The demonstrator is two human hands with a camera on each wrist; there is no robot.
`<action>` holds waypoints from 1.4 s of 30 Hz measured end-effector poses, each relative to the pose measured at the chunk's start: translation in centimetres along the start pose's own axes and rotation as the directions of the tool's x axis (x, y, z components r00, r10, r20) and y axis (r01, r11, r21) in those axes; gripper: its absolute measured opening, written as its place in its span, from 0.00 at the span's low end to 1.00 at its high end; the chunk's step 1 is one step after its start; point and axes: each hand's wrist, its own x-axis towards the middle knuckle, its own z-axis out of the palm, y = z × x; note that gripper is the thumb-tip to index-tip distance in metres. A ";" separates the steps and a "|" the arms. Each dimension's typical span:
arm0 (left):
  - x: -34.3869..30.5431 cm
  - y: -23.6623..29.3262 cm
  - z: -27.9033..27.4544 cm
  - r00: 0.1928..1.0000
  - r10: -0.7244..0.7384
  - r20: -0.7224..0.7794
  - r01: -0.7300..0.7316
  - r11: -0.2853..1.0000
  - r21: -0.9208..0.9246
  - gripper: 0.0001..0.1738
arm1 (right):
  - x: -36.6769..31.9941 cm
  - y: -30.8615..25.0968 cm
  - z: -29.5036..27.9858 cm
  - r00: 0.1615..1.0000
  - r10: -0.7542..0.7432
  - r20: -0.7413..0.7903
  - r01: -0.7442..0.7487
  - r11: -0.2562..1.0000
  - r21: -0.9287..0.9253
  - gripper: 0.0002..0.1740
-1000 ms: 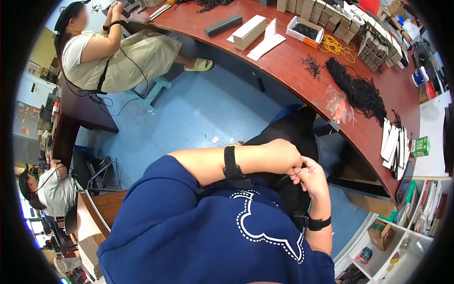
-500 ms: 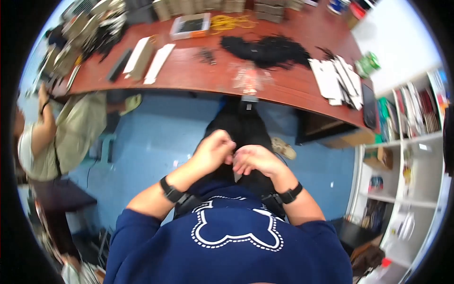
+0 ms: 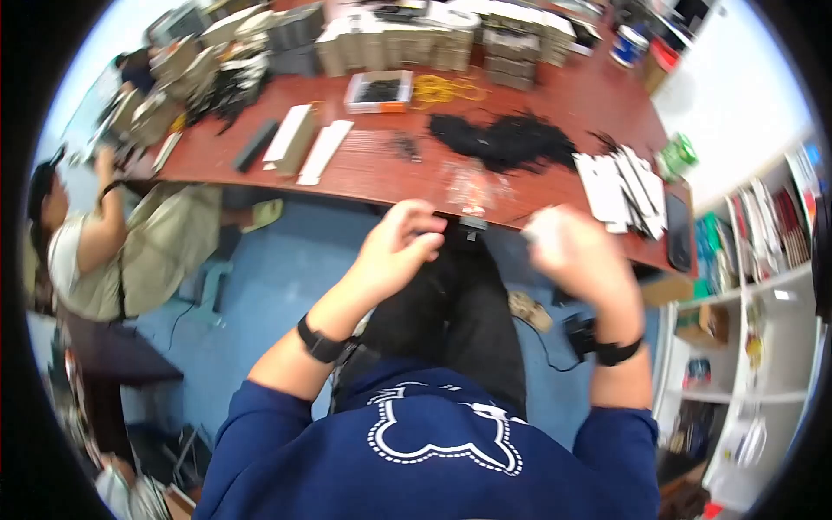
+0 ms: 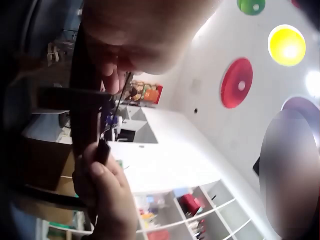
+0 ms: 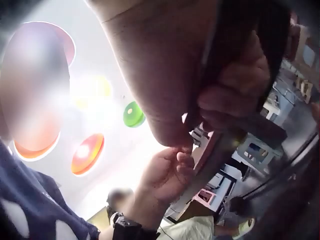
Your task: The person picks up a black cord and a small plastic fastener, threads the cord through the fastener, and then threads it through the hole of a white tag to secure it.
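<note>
In the head view my left hand (image 3: 394,251) is raised over the lap, its fingers bent and the thumb near the fingertips. My right hand (image 3: 579,260), blurred, is apart from it to the right, near the table's front edge. In the left wrist view, the right thumb and fingers pinch the dark end of a thin black cord (image 4: 103,150). The cord rises toward the left fingertips (image 4: 114,82), which are drawn together on it. From the right wrist, the right fingers (image 5: 227,102) are curled and in shadow, with the left hand beyond them.
On the reddish table (image 3: 520,95) lie a bundle of black cords (image 3: 503,140), white strips (image 3: 607,186), a plastic bag (image 3: 472,186), a box of small black pieces (image 3: 379,91) and yellow cord (image 3: 446,89). White shelves (image 3: 737,347) stand right; another person (image 3: 130,247) sits left.
The hands have moved from close together over the lap to well apart, the right one out to the right and up. The head view has turned to face the table.
</note>
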 end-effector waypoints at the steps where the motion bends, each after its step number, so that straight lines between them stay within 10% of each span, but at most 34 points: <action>1: 0.6 0.7 -0.8 0.987 0.163 -0.012 -0.153 0.948 0.277 0.22 | 1.6 -0.6 -2.8 0.954 0.301 -0.015 -0.301 0.953 -0.028 0.14; 5: 4.7 1.7 -7.3 0.885 0.427 -0.186 -0.065 0.508 0.859 0.12 | 3.0 11.1 -4.9 0.923 0.275 -0.271 -0.377 0.792 -0.480 0.29; 9: 8.5 -2.3 -13.1 0.893 0.399 -0.208 0.123 0.229 0.966 0.11 | 3.9 -2.7 -7.1 0.952 -0.173 -0.252 0.183 0.983 0.016 0.18; 11: 9.1 -2.9 -13.8 0.934 0.318 -0.165 0.131 0.125 0.984 0.13 | 3.1 -8.1 -5.5 0.810 -0.569 -0.140 0.562 0.687 0.460 0.14; 12: 9.6 -2.5 -13.3 0.946 0.227 -0.232 0.200 0.155 0.968 0.13 | 1.5 -12.4 -6.9 0.694 -0.668 -0.269 0.707 0.702 0.079 0.12; 16: 9.9 -4.1 -14.0 0.932 0.324 -0.163 0.149 0.066 0.987 0.15 | -6.1 -11.1 -7.9 0.892 -0.419 -0.170 0.448 0.772 0.451 0.08; 19: 8.8 -1.7 -13.1 0.887 0.417 -0.198 0.173 0.098 0.980 0.18 | -6.2 -9.4 -8.2 0.892 -0.444 -0.085 0.366 0.599 0.712 0.04; 21: 7.3 -0.3 -11.8 0.783 0.608 -0.132 -0.055 0.279 0.959 0.14 | -5.0 -8.8 -8.2 0.882 -0.472 -0.001 0.265 0.493 0.828 0.03; 23: 5.2 -0.6 -8.8 0.880 0.442 -0.175 -0.166 0.632 0.757 0.10 | -4.7 -7.8 -1.9 0.965 -0.035 -0.259 0.201 0.732 0.651 0.13; 25: 2.0 -1.7 -4.1 0.951 0.297 0.088 -0.303 0.829 0.469 0.08 | -3.3 -5.5 5.9 0.942 0.331 -0.050 -0.145 0.537 0.831 0.12; 32: -0.4 -7.3 3.8 0.952 -0.010 0.305 -0.107 0.925 0.364 0.10 | -2.8 -2.3 15.2 0.868 0.496 -0.011 -0.251 0.458 0.853 0.09; 42: 1.3 -7.9 3.8 0.963 0.143 0.230 -0.242 0.837 0.490 0.09 | -1.4 -1.6 15.4 0.888 0.442 -0.125 -0.230 0.664 0.711 0.09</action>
